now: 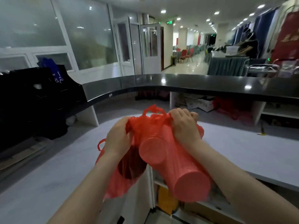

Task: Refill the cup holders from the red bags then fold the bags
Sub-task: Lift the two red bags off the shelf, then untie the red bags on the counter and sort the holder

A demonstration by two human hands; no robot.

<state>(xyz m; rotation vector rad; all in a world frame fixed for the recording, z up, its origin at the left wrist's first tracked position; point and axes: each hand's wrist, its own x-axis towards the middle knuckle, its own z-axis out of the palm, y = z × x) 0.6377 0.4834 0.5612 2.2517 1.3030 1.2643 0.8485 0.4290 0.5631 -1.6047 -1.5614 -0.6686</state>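
Early stage: your left hand (119, 136) at 9 o'clock and right hand (184, 125) at 3 grip the tied red bag (150, 126) — cup stacks (186, 172) sit inside, seemingly nothing refilled or folded.

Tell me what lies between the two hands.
In the head view, the bunched neck of the red bag lies between the left hand and right hand, both gripping it; cup stacks sit below.

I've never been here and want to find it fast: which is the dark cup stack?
Below the long black counter, a person holds red bags over a grey desk. Under the left hand lies the dark stack, inside a bag. It is deep maroon; the stacks beside it, under the right hand, are pale red.
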